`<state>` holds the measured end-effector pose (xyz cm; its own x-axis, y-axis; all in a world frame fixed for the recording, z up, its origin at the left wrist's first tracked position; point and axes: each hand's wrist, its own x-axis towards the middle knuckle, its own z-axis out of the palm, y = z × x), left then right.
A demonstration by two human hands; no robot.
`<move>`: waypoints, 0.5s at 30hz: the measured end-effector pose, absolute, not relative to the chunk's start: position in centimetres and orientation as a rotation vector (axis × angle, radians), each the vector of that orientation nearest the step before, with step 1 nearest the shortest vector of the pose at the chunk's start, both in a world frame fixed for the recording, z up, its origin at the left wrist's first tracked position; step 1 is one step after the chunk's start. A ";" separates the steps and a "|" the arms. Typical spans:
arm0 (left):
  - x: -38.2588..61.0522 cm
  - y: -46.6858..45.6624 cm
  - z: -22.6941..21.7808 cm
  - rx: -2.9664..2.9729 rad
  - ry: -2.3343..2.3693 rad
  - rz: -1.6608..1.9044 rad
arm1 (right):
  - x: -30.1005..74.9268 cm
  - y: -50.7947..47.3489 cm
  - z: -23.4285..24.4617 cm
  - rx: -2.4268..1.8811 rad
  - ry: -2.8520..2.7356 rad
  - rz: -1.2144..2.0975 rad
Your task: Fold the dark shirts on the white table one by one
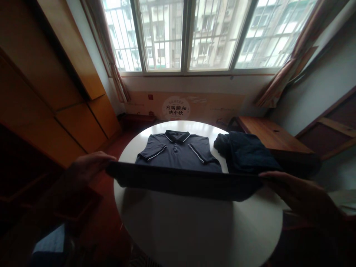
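A dark polo shirt (pixel 180 155) with a black collar and white trim on its short sleeves lies face up on a round white table (pixel 178 230), collar toward the window. Its lower part is lifted and stretched taut between my two hands, the hem running across the view. My left hand (pixel 93 163) pinches the hem's left end, beyond the table's left edge. At the right end, my right hand (pixel 289 187) grips the hem near the table's right edge. The raised fabric hides the shirt's middle.
Folded dark clothes (pixel 247 150) are piled on the table's right side. Behind it on the right stands a wooden desk (pixel 272 133). Wooden cabinets (pixel 80 111) line the left, and a barred window (pixel 186 37) with curtains is ahead.
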<state>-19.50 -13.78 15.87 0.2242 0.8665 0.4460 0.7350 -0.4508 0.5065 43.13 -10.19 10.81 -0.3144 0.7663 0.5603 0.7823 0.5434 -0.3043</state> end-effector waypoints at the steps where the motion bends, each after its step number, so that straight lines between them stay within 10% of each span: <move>1: -19.5 -11.6 15.8 2.240 1.602 1.087 | 42.3 -7.8 11.7 -1.251 -2.082 0.026; 15: -18.9 14.1 7.3 1.887 1.811 1.180 | 35.4 15.5 12.5 -1.741 -2.423 0.013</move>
